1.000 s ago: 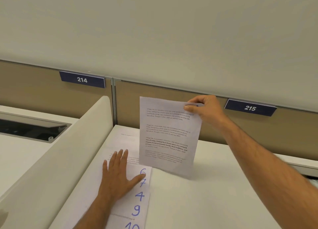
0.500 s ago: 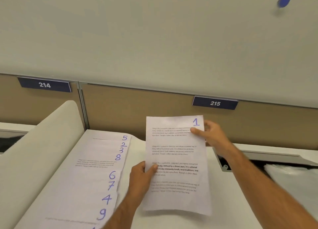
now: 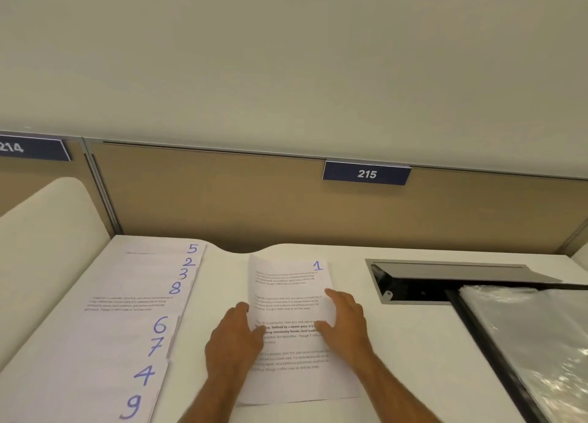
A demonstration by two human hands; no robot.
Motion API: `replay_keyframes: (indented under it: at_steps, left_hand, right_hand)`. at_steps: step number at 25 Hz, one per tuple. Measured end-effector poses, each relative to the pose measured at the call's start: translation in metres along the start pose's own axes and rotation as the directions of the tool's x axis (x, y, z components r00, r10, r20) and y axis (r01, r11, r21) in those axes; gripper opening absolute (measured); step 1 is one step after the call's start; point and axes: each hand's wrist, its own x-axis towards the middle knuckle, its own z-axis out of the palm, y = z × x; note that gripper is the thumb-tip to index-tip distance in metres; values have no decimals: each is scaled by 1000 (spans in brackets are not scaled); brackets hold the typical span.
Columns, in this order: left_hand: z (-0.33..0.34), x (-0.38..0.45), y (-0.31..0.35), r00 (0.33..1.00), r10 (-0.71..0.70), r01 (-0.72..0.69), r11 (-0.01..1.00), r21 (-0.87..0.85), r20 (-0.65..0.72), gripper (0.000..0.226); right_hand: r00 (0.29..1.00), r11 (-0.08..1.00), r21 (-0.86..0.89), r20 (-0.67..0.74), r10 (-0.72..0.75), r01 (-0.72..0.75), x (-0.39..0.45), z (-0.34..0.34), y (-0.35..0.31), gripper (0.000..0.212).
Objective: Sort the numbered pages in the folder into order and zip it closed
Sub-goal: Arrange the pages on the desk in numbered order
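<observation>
Sorting step, start of the ordered pile. Page 1 [image 3: 291,314] lies flat on the tabletop [image 3: 397,359] between both hands: left hand [image 3: 234,336] presses its left edge, right hand [image 3: 345,319] its right edge, fingers loosely spread on the sheet, not gripping. Left of the left hand, a fanned stack [image 3: 127,311] shows 5, 2, 3, 8, 6, 7, 4, 9. Clear folder [image 3: 534,343] lies right of the right hand. Likely next: pull page 2 [image 3: 188,262] out from near the fan's far end and lay it on page 1.
</observation>
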Motion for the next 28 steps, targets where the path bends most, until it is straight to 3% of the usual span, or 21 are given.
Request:
replay_keyframes:
  at_steps: [2, 4, 9, 13, 17, 20, 23, 28]
  left_hand:
    - [5, 3, -8, 996, 71, -56, 970, 238, -56, 62]
    - [9, 8, -22, 976, 170, -110, 926, 362, -137, 61]
    - [18, 9, -42, 982, 166, -120, 914, 389, -89, 72]
    - [17, 6, -40, 990, 121, -88, 939, 333, -78, 86]
    - [7, 2, -39, 991, 107, -87, 973, 215, -85, 107]
    - [-10, 3, -49, 980, 176, -164, 978, 125, -97, 86]
    - [-34, 8, -74, 943, 277, -251, 956, 150, -183, 63]
    - [-85, 41, -129, 925, 349, -273, 887, 371, -152, 67]
  right_hand:
    - [999, 989, -140, -6, -46, 45, -1, 11, 3, 56]
    - [997, 979, -194, -28, -65, 58, -2, 20, 4, 47]
    - [992, 979, -191, -85, -90, 72, -4, 27, 8, 47]
    - [990, 978, -191, -98, -101, 80, -4, 27, 12, 46]
    - [994, 995, -86, -84, -67, 59, -3, 16, 6, 57]
    - [988, 998, -31, -139, -66, 63, -1, 4, -1, 42]
    - [976, 993, -21, -183, -118, 116, 0, 3, -22, 31]
    - [966, 968, 31, -89, -245, 248, 19, 30, -95, 18]
